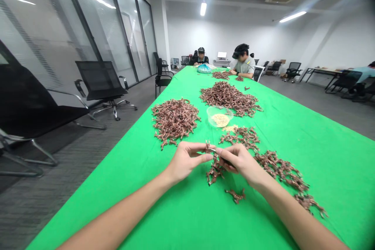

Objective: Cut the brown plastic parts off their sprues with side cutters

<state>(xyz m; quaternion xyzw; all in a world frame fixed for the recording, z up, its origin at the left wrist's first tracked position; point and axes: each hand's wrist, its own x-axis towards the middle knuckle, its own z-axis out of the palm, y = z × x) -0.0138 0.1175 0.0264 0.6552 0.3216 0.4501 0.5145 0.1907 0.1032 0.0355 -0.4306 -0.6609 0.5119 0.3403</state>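
Small brown animal-shaped figurine (208, 147) is held above green cloth-covered table (181, 218); L hand (186, 160) pinches it, fingertips nearly closed; R hand (240, 160), fingers curled, grips thin silvery tool (212, 150) w/ tip at figurine; clear plastic bowl (210, 117) beyond.

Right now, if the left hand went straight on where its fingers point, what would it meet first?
Likely the slim metal tool held by the right hand, then that hand itself. The tool's tip sits close to the small brown figure in the left hand; whether they touch is unclear.
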